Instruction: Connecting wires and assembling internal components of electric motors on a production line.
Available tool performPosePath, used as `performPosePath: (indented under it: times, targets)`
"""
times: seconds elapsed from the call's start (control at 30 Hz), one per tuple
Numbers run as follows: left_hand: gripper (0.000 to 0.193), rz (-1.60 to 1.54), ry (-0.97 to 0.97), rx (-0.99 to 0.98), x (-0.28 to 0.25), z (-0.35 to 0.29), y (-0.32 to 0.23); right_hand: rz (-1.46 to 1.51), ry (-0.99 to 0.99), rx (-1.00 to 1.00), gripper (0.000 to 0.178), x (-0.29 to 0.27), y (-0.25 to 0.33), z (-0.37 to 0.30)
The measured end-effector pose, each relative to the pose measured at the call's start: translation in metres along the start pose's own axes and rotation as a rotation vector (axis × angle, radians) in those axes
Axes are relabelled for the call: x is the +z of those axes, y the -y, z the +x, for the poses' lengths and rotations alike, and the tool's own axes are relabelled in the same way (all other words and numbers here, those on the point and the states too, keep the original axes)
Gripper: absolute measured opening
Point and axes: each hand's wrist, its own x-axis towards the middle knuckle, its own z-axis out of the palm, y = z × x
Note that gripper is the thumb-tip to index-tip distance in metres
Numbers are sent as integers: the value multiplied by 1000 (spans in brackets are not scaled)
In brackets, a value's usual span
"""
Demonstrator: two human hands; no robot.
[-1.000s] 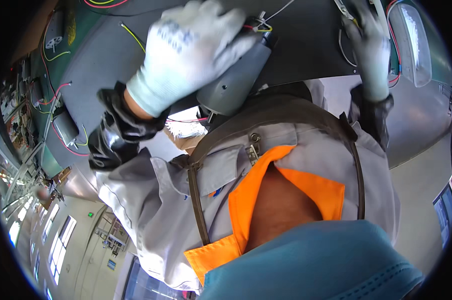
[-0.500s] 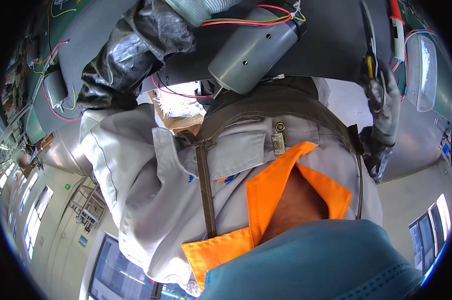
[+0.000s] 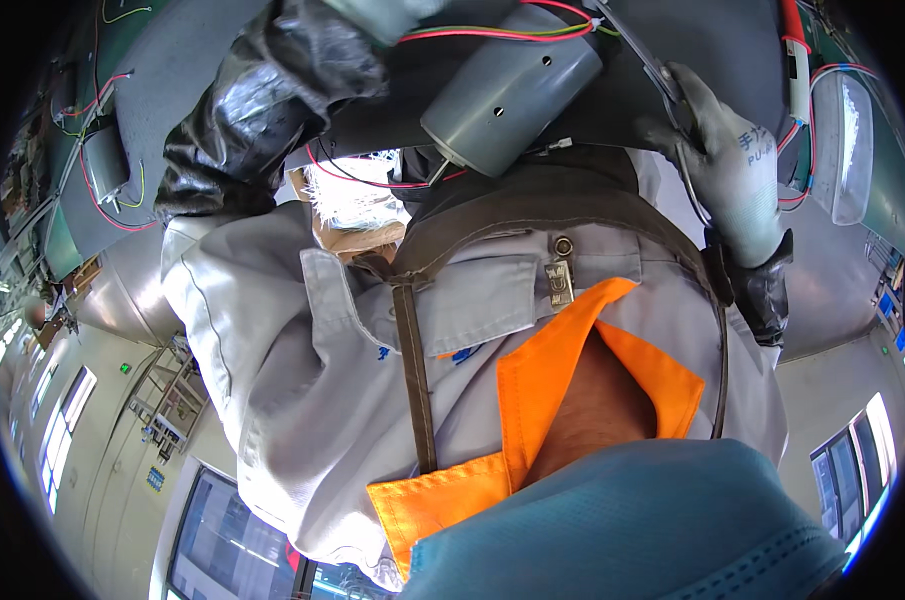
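A grey cylindrical motor [image 3: 512, 95] lies tilted at the near edge of the dark work surface, its thin shaft pointing toward me. Red and yellow-green wires [image 3: 502, 34] run across its far end to a small white tie [image 3: 594, 12]. My left hand [image 3: 384, 14], gloved in grey, is beside these wires at the top edge; its fingers are out of view. My right hand [image 3: 727, 165], in a grey-white glove, is closed on slim metal scissors [image 3: 644, 55], whose long blades reach up to the tie. A loop handle hangs below the palm.
Another grey motor [image 3: 104, 160] with loose wires lies at the left. On the right are a red-and-white pen-shaped tool [image 3: 796, 65] and a clear plastic tray [image 3: 852, 150] beside red and blue wires. An open carton [image 3: 364, 240] with white stringy material stands below the bench edge.
My right hand has swung up and left from the right side, bringing the scissors to the tie. My left hand has shifted slightly up and left; the motor has moved a little.
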Motion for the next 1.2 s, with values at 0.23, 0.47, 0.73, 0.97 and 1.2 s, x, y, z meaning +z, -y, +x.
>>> performPosePath:
  times: [0.23, 0.47, 0.73, 0.97, 1.2]
  targets:
    - [67, 626, 397, -142, -60, -5, -103, -6, -110, 369, 62, 13, -55, 0]
    - [81, 726, 149, -286, 60, -78, -118, 336, -83, 104, 39, 23, -42, 7]
    - [38, 1118, -256, -120, 80, 66, 30, 840, -210, 297, 42, 7, -45, 170]
    - [36, 9, -164, -777, -47, 142, 168, 355, -302, -289, 25, -9, -64, 154]
    - [52, -261, -268, -839, -14, 8, -45, 1204, -647, 68, 57, -61, -117, 118]
